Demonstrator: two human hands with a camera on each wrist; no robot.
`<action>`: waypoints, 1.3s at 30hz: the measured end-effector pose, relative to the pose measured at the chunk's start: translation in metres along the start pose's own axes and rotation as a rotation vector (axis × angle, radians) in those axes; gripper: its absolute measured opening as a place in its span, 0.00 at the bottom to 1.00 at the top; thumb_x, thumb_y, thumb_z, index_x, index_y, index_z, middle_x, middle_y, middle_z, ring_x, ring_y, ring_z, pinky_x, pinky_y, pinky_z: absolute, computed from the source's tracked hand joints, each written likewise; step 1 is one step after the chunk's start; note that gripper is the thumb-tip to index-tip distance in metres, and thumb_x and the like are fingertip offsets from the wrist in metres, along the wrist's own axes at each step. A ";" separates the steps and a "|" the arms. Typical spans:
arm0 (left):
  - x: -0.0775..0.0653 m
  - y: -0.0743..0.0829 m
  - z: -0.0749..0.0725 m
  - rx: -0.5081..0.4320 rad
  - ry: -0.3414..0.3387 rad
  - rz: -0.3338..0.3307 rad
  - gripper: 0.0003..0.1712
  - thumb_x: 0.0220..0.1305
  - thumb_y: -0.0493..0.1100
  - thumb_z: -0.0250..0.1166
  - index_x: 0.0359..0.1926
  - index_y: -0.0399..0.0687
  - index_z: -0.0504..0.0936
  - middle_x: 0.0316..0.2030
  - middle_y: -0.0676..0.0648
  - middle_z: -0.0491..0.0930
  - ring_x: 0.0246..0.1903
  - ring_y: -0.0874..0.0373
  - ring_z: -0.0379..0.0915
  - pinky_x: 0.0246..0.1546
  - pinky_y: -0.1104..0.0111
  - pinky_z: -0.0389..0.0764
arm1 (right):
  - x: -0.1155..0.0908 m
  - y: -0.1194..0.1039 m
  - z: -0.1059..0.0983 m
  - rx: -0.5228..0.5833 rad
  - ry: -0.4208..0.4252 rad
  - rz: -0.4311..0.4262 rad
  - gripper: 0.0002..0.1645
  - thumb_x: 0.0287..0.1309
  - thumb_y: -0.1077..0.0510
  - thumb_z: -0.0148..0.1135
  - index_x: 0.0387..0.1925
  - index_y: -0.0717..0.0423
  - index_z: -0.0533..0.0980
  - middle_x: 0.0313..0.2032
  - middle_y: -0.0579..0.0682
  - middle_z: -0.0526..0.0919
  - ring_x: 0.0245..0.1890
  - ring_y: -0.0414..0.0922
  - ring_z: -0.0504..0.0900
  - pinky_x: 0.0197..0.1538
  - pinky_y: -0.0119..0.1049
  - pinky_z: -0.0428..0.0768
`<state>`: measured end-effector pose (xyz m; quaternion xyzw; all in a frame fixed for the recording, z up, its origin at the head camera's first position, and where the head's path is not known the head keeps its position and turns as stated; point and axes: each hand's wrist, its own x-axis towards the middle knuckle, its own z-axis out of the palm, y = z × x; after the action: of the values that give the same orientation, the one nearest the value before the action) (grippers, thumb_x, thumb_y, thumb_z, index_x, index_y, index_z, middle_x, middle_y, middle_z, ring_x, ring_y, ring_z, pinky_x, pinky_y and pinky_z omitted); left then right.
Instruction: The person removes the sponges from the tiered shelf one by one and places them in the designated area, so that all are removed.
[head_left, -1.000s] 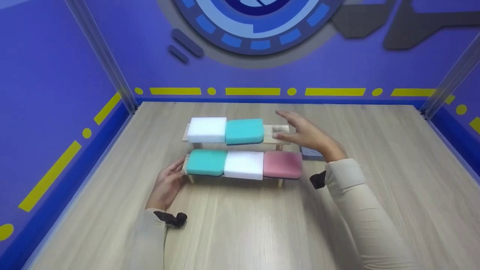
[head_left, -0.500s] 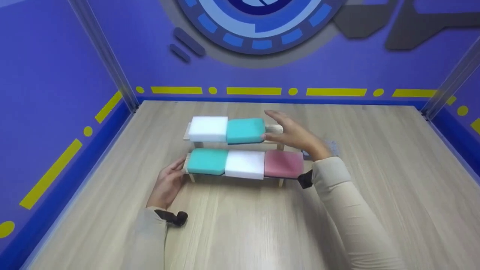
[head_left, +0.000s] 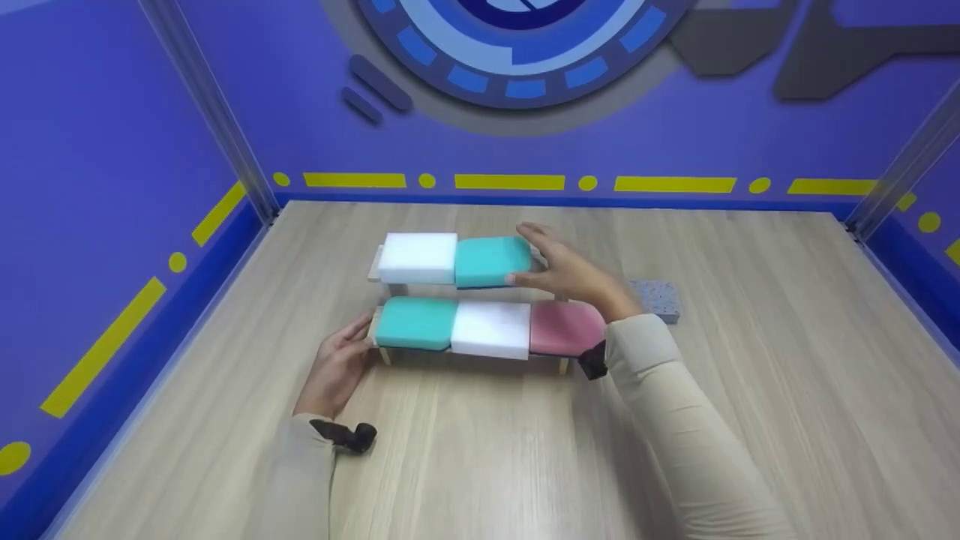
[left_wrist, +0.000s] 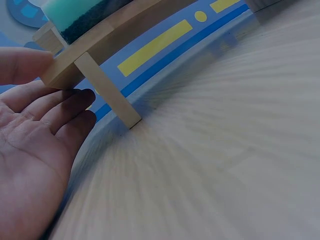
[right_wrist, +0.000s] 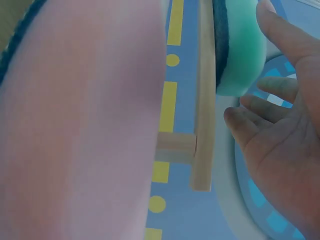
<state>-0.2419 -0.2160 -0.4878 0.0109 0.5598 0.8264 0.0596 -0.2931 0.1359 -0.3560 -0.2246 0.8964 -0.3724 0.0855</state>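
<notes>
In the head view, my left hand (head_left: 336, 367) holds the left end of the front wooden stand (left_wrist: 62, 75), thumb above and fingers beneath the plank, as the left wrist view shows. On that stand lie a teal sponge (head_left: 416, 322), a white sponge (head_left: 491, 328) and a pink sponge (head_left: 566, 327). Behind it, a second wooden stand (right_wrist: 202, 150) bears a white sponge (head_left: 417, 256) and a teal sponge with a dark underside (head_left: 491, 261). My right hand (head_left: 570, 271) is spread at the right end of this rear teal sponge, thumb toward its front edge; firm contact cannot be told.
A speckled grey block (head_left: 657, 300) lies on the wooden table (head_left: 480, 450), right of the stands. Blue printed panels (head_left: 525, 150) close off the back and sides. The right forearm (head_left: 675, 405) passes beside the pink sponge.
My right hand has moved left along the rear stand, from its bare right end to the teal sponge. The grey block has come into fuller view. My left hand keeps its place.
</notes>
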 end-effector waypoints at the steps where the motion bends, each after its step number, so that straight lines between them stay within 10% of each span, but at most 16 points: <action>1: 0.000 0.000 0.000 0.004 -0.002 0.002 0.32 0.65 0.25 0.46 0.70 0.27 0.53 0.72 0.33 0.54 0.71 0.49 0.51 0.73 0.60 0.52 | 0.000 0.000 0.001 -0.005 0.001 0.003 0.52 0.58 0.43 0.64 0.75 0.49 0.48 0.76 0.53 0.44 0.76 0.54 0.45 0.74 0.54 0.51; 39: 0.002 -0.001 -0.001 0.006 0.015 -0.017 0.33 0.65 0.25 0.46 0.71 0.28 0.52 0.72 0.34 0.53 0.72 0.47 0.50 0.72 0.59 0.53 | 0.004 0.000 0.007 0.010 0.066 0.070 0.49 0.55 0.51 0.69 0.71 0.62 0.56 0.71 0.59 0.59 0.67 0.55 0.65 0.68 0.47 0.66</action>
<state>-0.2435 -0.2169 -0.4891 -0.0001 0.5628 0.8243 0.0622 -0.2941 0.1296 -0.3604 -0.1800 0.9042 -0.3810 0.0700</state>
